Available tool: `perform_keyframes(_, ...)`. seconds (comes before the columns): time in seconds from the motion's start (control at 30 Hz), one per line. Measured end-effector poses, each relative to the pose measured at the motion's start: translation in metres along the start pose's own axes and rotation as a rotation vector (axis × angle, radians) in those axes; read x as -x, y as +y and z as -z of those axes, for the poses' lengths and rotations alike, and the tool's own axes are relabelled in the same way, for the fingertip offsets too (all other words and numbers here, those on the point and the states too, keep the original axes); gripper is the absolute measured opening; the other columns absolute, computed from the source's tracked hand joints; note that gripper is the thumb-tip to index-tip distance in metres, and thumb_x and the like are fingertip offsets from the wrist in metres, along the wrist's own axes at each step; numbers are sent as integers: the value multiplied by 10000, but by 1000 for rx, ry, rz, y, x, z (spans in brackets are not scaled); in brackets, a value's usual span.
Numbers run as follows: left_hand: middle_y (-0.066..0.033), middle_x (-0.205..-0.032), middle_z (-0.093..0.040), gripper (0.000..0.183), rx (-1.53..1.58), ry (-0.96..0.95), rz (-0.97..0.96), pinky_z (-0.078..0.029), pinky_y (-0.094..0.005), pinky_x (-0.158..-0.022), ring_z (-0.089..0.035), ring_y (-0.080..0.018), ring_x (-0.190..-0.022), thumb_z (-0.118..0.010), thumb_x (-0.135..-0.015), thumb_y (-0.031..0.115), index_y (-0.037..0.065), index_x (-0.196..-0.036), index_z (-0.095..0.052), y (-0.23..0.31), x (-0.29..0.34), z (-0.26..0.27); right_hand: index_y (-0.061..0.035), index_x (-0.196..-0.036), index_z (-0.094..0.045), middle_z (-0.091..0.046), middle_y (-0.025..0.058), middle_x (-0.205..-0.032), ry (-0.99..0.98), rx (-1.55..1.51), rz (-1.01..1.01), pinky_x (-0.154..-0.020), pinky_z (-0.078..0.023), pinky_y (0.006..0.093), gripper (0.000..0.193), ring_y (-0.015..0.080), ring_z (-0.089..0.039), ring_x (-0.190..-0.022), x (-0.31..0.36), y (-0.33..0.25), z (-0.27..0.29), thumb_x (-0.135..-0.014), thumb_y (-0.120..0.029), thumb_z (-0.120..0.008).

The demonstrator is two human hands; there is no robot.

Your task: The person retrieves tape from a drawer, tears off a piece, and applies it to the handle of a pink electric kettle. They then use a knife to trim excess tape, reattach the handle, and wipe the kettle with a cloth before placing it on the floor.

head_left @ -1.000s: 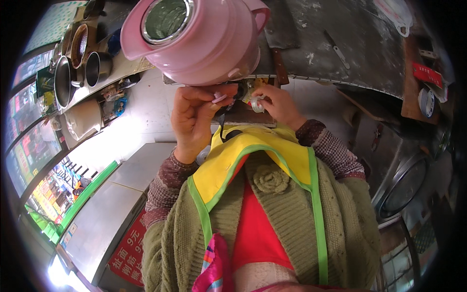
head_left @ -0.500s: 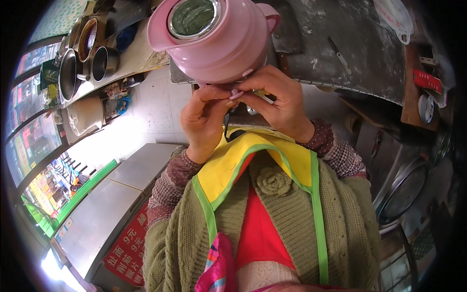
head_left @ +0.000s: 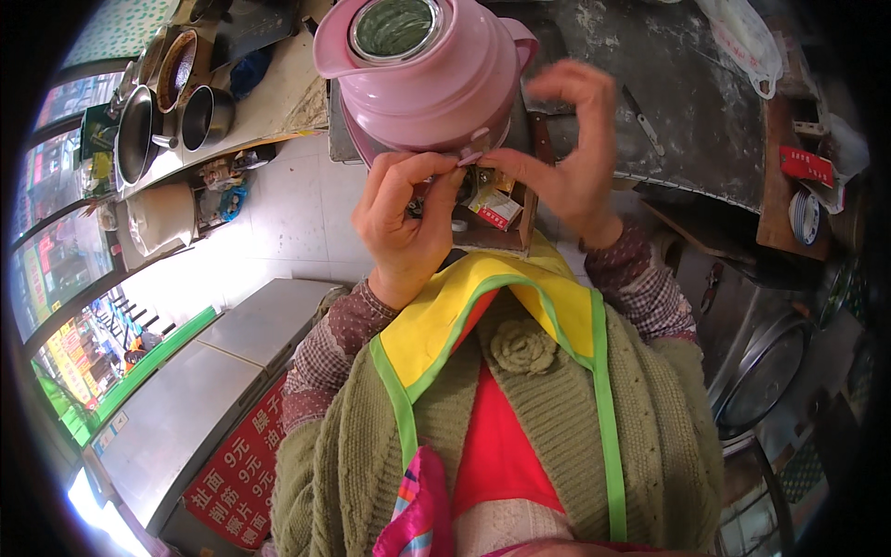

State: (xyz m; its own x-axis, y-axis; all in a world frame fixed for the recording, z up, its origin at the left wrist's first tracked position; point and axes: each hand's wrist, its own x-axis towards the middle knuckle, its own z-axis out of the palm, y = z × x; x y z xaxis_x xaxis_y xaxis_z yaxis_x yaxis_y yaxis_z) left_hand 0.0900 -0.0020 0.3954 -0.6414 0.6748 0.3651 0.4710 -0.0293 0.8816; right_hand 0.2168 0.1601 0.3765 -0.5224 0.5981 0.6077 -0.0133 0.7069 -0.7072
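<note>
Pink vacuum jug [head_left: 432, 104] sits uncapped at the counter's [head_left: 691, 102] near-left corner; left hand's [head_left: 406, 223] grip pinches a small pink plastic piece [head_left: 471, 159], apparently unattached, while right hand's [head_left: 583, 167] grip spreads wide, thumb beside it.

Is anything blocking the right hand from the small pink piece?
Nothing visible: the right hand has its thumb right at the pink piece, which the left hand pinches; whether the thumb touches is unclear. The jug stands beyond, not between.
</note>
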Motion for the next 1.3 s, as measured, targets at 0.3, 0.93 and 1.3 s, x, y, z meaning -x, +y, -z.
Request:
perform_keyframes(0.3, -57, -857, -668, 210, -36, 35, 40, -510, -251, -611, -622, -117, -676, -826, -789, -87, 13, -945, -726, 2, 4, -1, -105, -1490, -469, -513, 115, -1394, -258, -351, -26, -1066, -466, 412, 1099, 297, -496, -1331, -38, 42, -13, -569, -363, -1012)
perform_keyframes(0.93, -60, -954, -661, 162, -34, 73, 70, -571, -225, -717, -693, -113, -808, -738, -870, -149, -45, -969, -662, -1, 5, 17, -39, -1452, -413, -442, 131, -1353, -276, -358, -68, -1086, -449, 416, 1175, 284, -495, -1272, -23, 27, -28, -525, -385, -1046)
perform_keyframes(1.3, -60, -966, -636, 738, 202, 109, 202, -584, -225, -743, -695, -136, -836, -840, -771, -118, 27, -1388, -463, 1, -18, 36, -125, -1489, -470, -406, 106, -1365, -159, -294, -118, -1104, -455, 428, 1220, 275, -446, -1315, -24, 28, -51, -467, -437, -1059)
